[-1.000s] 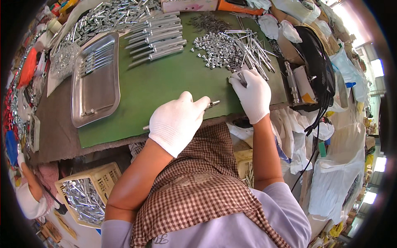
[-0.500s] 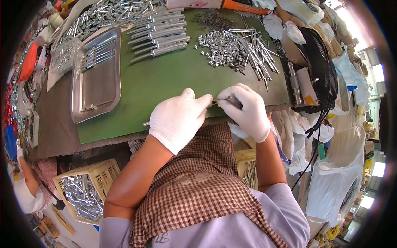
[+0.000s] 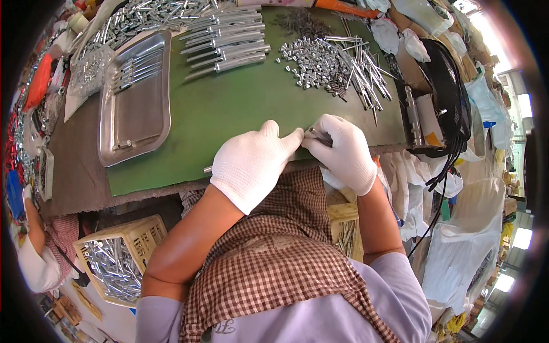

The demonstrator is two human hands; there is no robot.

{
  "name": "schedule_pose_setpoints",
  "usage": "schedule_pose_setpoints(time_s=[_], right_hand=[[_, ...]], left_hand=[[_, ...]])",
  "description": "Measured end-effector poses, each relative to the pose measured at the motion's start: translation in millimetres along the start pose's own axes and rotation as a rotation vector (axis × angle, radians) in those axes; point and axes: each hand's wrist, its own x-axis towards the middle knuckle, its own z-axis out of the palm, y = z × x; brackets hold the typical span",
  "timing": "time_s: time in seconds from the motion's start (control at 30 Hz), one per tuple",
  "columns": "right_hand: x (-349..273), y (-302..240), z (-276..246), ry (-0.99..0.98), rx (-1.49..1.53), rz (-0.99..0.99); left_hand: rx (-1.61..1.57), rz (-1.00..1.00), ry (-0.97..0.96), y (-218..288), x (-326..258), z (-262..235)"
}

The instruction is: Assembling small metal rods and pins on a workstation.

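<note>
At the left edge of the green mat (image 3: 229,106), you have a steel tray (image 3: 134,117) with slim rods in its far half. Near the mat's front edge is the rod (image 3: 207,169): one bright end shows behind your left hand (image 3: 253,163), which is closed around the shaft and covers the rest. Expect the rod to be stiff, light and hard to break, but smooth enough to slide through a knitted glove; hold it around mid-shaft, fingers wrapped. At the mat's far left lies a row of thick rods (image 3: 229,48).

Above the front of the mat, toward its right, your right hand (image 3: 344,153) pinches a grey metal piece (image 3: 321,136) between thumb and fingers. Its fingertips meet, or nearly meet, those of the left; contact cannot be confirmed. The piece should be rigid, light and prone to rolling; grip it by its sides. On the mat's far right lie small metal sleeves (image 3: 313,63), then thin rods (image 3: 366,77).
</note>
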Motion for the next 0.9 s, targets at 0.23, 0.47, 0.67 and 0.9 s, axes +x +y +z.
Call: schedule_pose_setpoints(time_s=[0.23, 0.47, 0.67, 0.9], right_hand=[[3, 3, -4, 0.011, -0.052, -0.151], [26, -3, 25, 0.267, 1.645, 0.026], [24, 0, 41, 0.289, 1.586, -0.098], [24, -4, 43, 0.308, 1.582, -0.146]], left_hand=[[0.100, 0.038, -0.052, -4, 0, -4], [0.061, 0.025, -0.072, 0, 3, -6], [0.098, 0.026, -0.107, 1, 6, -8], [0.145, 0.038, -0.129, 2, 8, -10]])
